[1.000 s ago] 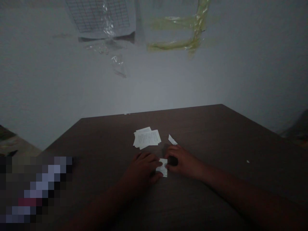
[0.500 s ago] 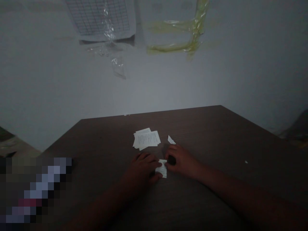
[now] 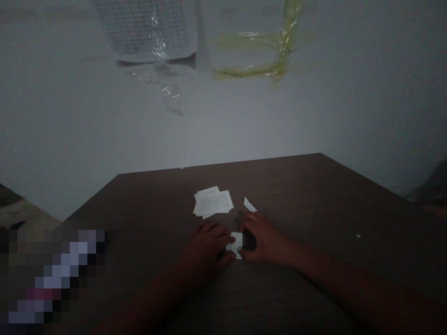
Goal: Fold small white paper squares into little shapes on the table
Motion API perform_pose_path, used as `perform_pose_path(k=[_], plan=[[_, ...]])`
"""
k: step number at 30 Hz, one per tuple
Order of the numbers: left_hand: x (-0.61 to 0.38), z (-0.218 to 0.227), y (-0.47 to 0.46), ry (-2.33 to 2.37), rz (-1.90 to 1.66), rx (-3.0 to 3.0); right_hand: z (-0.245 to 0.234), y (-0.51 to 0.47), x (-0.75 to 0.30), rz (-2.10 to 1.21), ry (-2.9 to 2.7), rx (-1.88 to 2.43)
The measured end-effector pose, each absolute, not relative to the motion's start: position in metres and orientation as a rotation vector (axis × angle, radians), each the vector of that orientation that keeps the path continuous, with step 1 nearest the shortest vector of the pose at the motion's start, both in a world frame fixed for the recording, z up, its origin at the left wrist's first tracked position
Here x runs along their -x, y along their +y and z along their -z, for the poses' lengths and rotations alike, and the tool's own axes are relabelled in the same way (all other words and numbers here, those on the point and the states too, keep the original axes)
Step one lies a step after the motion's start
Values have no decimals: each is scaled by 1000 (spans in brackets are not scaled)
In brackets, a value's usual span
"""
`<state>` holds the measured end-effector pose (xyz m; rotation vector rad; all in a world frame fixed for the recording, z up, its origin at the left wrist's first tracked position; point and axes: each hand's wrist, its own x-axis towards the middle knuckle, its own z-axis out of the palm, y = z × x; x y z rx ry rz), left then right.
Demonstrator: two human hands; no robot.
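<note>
A small, folded-looking piece of white paper (image 3: 238, 242) with faint print lies on the brown table between my hands. My left hand (image 3: 209, 242) grips its left side, thumb low and forefinger higher up. At the right edge, my right hand (image 3: 260, 238) has its thumb at the lower corner and its fingers curled near the upper corner, with a dark gap between them. Behind my hands lies a loose stack of printed paper slips (image 3: 213, 202). A narrow folded paper strip (image 3: 249, 204) rests just beyond my right fingers.
The dark brown table (image 3: 279, 181) meets a pale wall (image 3: 244, 125) at its far edge. A tiny white scrap (image 3: 358, 236) lies on the right. Taped to the wall is a gridded sheet (image 3: 146, 28). A blurred-out patch (image 3: 59, 274) covers the lower left.
My right thumb has slid down along the paper's right edge to its lower corner, widening the gap to the fingers. My left hand stays in place.
</note>
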<state>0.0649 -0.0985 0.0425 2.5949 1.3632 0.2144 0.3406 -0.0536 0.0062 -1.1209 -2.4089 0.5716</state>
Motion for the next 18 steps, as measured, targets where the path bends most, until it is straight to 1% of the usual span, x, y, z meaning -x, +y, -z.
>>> perform_pose_path(k=[6,18], plan=[[-63,-42,-97,1314,-238,-2591,-9,-54,-340,-571,-2434,1134],[-68,-52,-101,1358,-172,-2564,-12,-58,-340,-583,-2462,1135]])
